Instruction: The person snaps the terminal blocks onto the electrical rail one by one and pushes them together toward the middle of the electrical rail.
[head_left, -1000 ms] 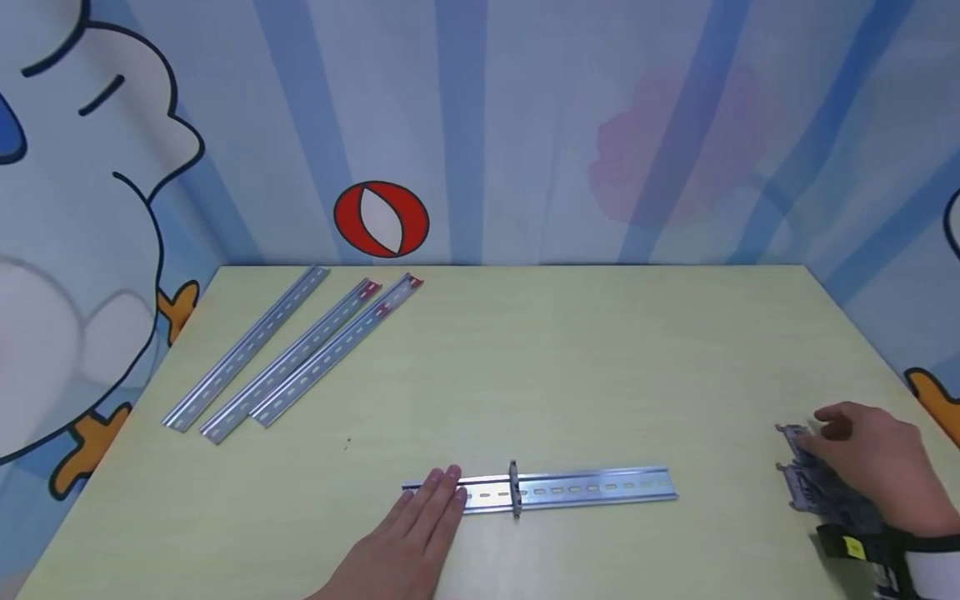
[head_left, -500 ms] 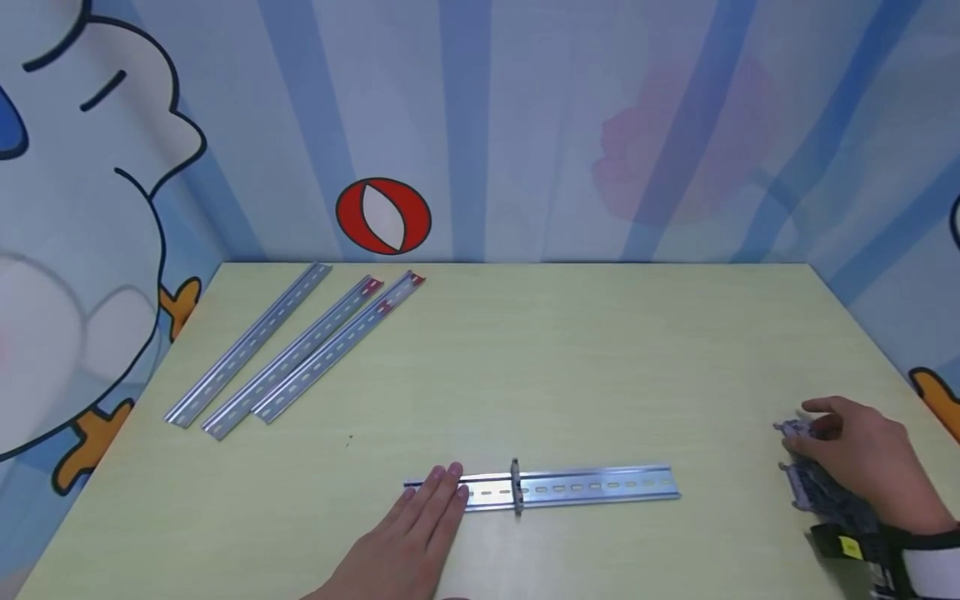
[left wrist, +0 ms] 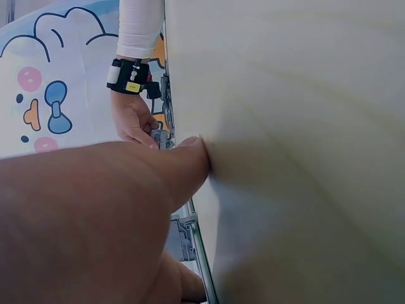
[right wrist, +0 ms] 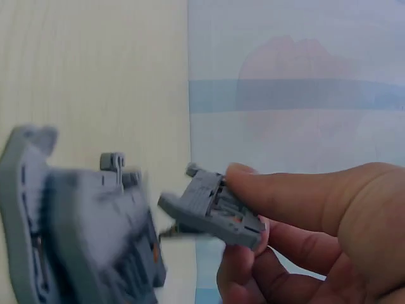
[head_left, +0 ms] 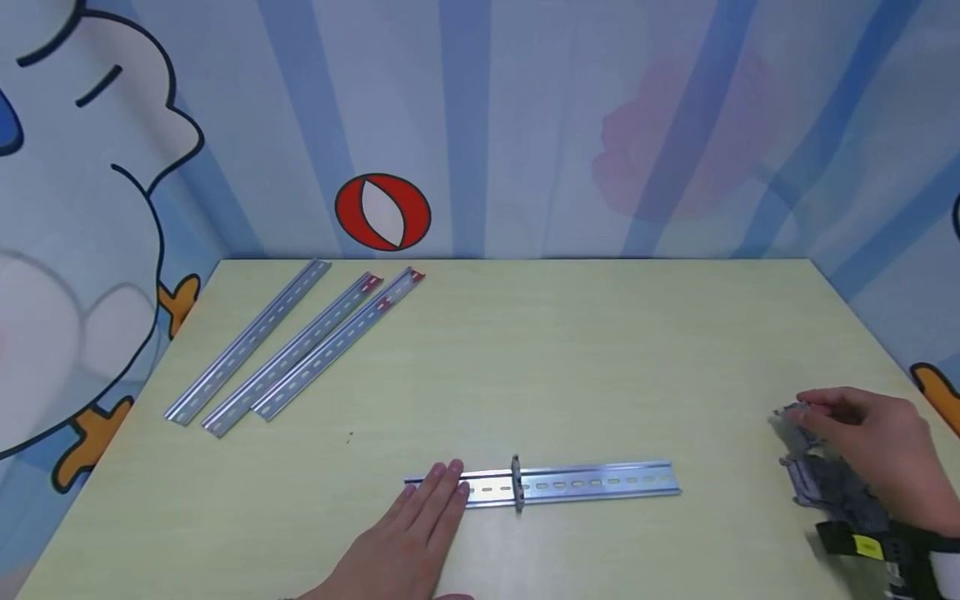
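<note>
My left hand (head_left: 405,537) rests with straight fingers on the left part of a slotted metal DIN rail (head_left: 600,482), which lies across the front of the table. One thin grey terminal block (head_left: 517,485) stands crosswise on that rail, right of the fingertips; the left wrist view shows this terminal block (left wrist: 182,239) below the thumb. At the right, my right hand (head_left: 881,450) pinches another grey terminal block (right wrist: 215,209) between thumb and fingers, tilted and lifted beside the others. More grey terminal blocks (right wrist: 101,234) sit close to it, partly blurred in the right wrist view.
Several DIN rails (head_left: 247,343) lie slanted at the back left, two of them with red marks near their far ends. A patterned wall panel (head_left: 525,125) stands behind the table (head_left: 570,358). The grey terminal blocks (head_left: 813,483) are partly under my right wrist.
My right hand has pinched one terminal block and drawn it slightly up and away from the others. My left hand and the rail keep their places.
</note>
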Tool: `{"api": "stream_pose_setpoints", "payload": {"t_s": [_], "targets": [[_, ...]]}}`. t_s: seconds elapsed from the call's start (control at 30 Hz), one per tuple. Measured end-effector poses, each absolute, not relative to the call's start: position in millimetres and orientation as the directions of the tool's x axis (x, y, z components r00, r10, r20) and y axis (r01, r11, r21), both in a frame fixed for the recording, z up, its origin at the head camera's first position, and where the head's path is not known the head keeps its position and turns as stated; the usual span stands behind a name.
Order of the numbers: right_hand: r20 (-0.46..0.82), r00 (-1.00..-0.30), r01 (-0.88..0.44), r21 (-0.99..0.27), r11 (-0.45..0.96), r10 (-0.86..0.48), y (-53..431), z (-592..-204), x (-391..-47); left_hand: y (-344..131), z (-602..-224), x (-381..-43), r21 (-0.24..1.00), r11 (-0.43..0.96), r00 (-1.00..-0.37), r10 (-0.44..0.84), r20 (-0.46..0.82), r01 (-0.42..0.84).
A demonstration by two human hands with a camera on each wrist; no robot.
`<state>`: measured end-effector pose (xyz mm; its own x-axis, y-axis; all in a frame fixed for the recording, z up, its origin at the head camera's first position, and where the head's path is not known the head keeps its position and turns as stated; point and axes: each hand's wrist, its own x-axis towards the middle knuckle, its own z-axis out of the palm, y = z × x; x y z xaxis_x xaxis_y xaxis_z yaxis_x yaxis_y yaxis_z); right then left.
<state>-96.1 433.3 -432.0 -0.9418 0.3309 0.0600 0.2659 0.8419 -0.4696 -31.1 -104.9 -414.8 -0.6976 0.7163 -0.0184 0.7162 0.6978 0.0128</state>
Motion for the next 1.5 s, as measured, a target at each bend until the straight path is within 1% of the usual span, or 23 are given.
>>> {"api": "stream_pose_setpoints", "payload": {"t_s": [0.07,0.17,0.33,0.4,0.5,0.57,0.67,0.73,0.8,0.9,1.0,1.1,1.3,1.5], "targets": [[0.069,-0.936,0.266,-0.5,0.824,0.344,440,-439,-98,-105,-415,-31,0.004,0.696,-0.696,0.718,-0.006,0.718],[0.071,-0.926,0.291,-0.495,0.819,0.372,440,-438,-99,-105,-415,-32,-0.001,0.695,-0.695,0.719,0.004,0.719],[0.0,-0.918,0.336,-0.534,0.776,0.397,417,-406,-93,-105,-414,-31,0.021,0.703,-0.702,0.711,-0.029,0.711],[-0.023,-0.915,0.343,-0.568,0.748,0.402,406,-392,-89,-105,-414,-31,0.027,0.705,-0.704,0.709,-0.037,0.709],[-0.018,-0.911,0.342,-0.59,0.731,0.412,398,-385,-87,-105,-414,-31,0.021,0.703,-0.702,0.711,-0.023,0.711],[0.011,-0.91,0.329,-0.586,0.741,0.413,402,-390,-89,-105,-414,-31,0.014,0.701,-0.7,0.714,-0.013,0.713],[0.047,-0.917,0.287,-0.613,0.736,0.396,412,-404,-94,-105,-415,-31,0.004,0.696,-0.696,0.718,0.005,0.718],[0.071,-0.915,0.278,-0.602,0.748,0.397,417,-414,-97,-105,-415,-31,-0.003,0.695,-0.694,0.719,0.013,0.719],[0.056,-0.919,0.268,-0.64,0.721,0.391,417,-415,-97,-105,-416,-31,-0.008,0.693,-0.693,0.72,0.022,0.721],[0.063,-0.922,0.266,-0.618,0.74,0.383,411,-413,-94,-105,-415,-31,-0.005,0.694,-0.694,0.72,0.017,0.72],[0.05,-0.935,0.241,-0.637,0.733,0.351,394,-398,-90,-105,-414,-30,0.012,0.7,-0.699,0.714,-0.015,0.714],[0.042,-0.942,0.241,-0.609,0.756,0.334,376,-382,-86,-104,-412,-30,0.028,0.706,-0.705,0.708,-0.04,0.708],[0.067,-0.925,0.295,-0.496,0.817,0.374,353,-366,-81,-104,-409,-30,0.053,0.717,-0.711,0.697,-0.093,0.695],[0.004,-0.943,0.29,-0.48,0.828,0.333,341,-358,-77,-104,-409,-30,0.052,0.714,-0.71,0.7,-0.082,0.698]]}}
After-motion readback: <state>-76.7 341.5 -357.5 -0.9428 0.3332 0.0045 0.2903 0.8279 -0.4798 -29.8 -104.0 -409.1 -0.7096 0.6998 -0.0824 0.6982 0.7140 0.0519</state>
